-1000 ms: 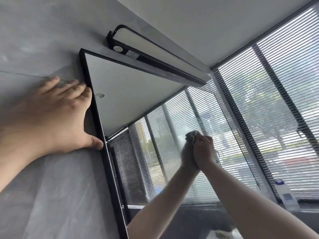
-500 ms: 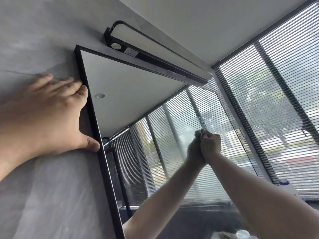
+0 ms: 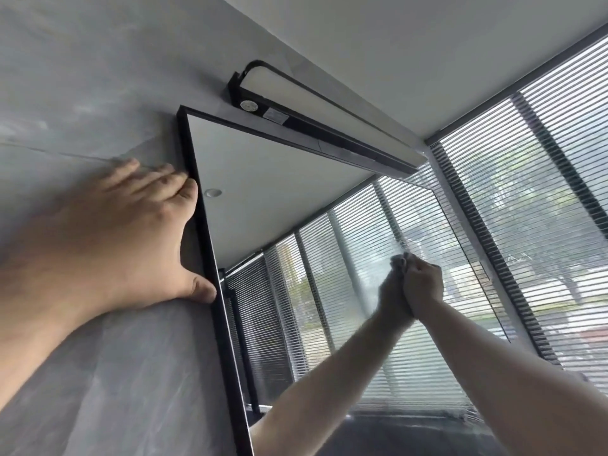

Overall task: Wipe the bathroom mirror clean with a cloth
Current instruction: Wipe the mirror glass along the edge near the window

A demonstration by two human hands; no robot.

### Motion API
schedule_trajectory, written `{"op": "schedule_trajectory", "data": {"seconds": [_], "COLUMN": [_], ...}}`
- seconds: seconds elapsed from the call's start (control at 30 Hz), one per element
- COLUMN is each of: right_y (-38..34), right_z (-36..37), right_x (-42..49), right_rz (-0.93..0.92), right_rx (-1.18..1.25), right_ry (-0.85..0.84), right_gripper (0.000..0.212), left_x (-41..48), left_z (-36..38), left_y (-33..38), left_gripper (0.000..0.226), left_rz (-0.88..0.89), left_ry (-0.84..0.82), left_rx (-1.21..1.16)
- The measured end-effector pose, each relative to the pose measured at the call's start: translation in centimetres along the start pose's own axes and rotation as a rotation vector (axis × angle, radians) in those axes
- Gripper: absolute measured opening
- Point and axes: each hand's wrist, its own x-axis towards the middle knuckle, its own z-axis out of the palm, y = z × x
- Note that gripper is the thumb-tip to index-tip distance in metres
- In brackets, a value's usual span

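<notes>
A black-framed mirror hangs on the grey wall and reflects the ceiling and the window blinds. My left hand lies flat on the wall beside the mirror's left frame, fingers straight, thumb touching the frame. My right hand is raised against the glass near the mirror's right side, its fingers curled round a small grey cloth that it presses to the mirror. The cloth is mostly hidden in my fist. The reflection of that hand and arm meets it at the glass.
A black bar lamp is mounted just above the mirror's top edge. Tall windows with horizontal blinds fill the right side. The grey wall spreads to the left and below my left hand.
My right hand with the cloth has slid to the right across the glass. The view has tilted upward slightly. My left hand stays braced on the wall by the frame.
</notes>
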Motion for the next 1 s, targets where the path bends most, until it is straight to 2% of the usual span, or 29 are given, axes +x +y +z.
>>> {"op": "schedule_trajectory", "data": {"seconds": [0.17, 0.33, 0.5, 0.8, 1.0], "right_y": [-0.7, -5.8, -7.5, 0.3, -1.2], "right_z": [-0.1, 2.4, 4.0, -0.1, 0.2], "right_x": [0.1, 0.5, 1.2, 0.2, 0.7], "right_rz": [0.056, -0.067, -0.187, 0.005, 0.050], "right_rx": [-0.055, -0.007, -0.004, -0.055, 0.004], "right_ry": [0.007, 0.026, -0.051, 0.012, 0.027], "right_gripper": [0.027, 0.013, 0.022, 0.025, 0.025], "left_x": [-0.1, -0.3, -0.4, -0.5, -0.4], "left_z": [-0.6, -0.8, -0.9, -1.2, -1.3], "left_y": [0.0, 0.0, -0.1, 0.0, 0.0], "left_gripper": [0.137, 0.139, 0.137, 0.137, 0.135], "left_rz": [-0.004, -0.012, -0.009, -0.031, -0.027], "left_ry": [-0.027, -0.058, -0.072, -0.103, -0.116], "left_rx": [0.015, 0.019, 0.029, 0.016, 0.015]}}
